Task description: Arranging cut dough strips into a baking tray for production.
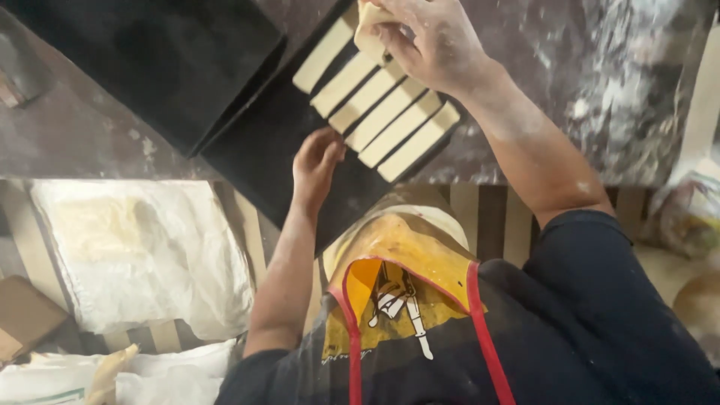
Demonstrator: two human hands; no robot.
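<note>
A black baking tray (262, 142) lies tilted on a dark, floured counter (600, 82). On it sit several pale dough strips (390, 120) in a slanted row. My right hand (431, 41) is at the far end of the row, fingers closed on a soft piece of dough (369, 34) held just above the strips. My left hand (315, 165) rests on the tray's bare black surface beside the near end of the strips, fingers bent and holding nothing. Both forearms are dusted with flour.
A second black tray (150, 60) lies to the left, overlapping the first. White sacks (142, 247) and a piece of cardboard (22, 315) lie on the striped floor at the left. My yellow apron with red trim (397, 277) fills the bottom middle.
</note>
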